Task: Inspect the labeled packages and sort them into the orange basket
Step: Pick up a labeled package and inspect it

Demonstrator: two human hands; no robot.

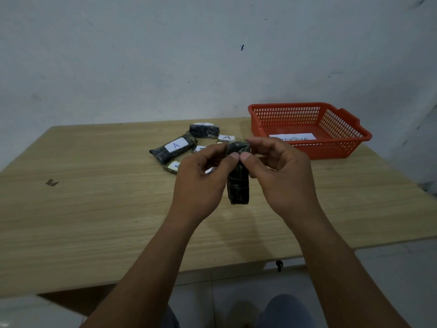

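Observation:
A dark wrapped package [238, 185] is held upright above the table, its label side turned away from me. My left hand [201, 183] and my right hand [279, 171] both pinch its upper end, thumbs meeting at the front. Behind the hands lies a cluster of several dark packages with white "A" labels: a long one [173, 147], one at the back [204, 130], and smaller ones partly hidden by my left hand. The orange basket [340, 129] stands at the table's back right, holding only a white paper label [293, 137].
The wooden table [94, 209] runs up to a pale wall. A small dark mark [52, 183] sits on its left part. The table's near edge is below my forearms, with tiled floor and my knees beyond it.

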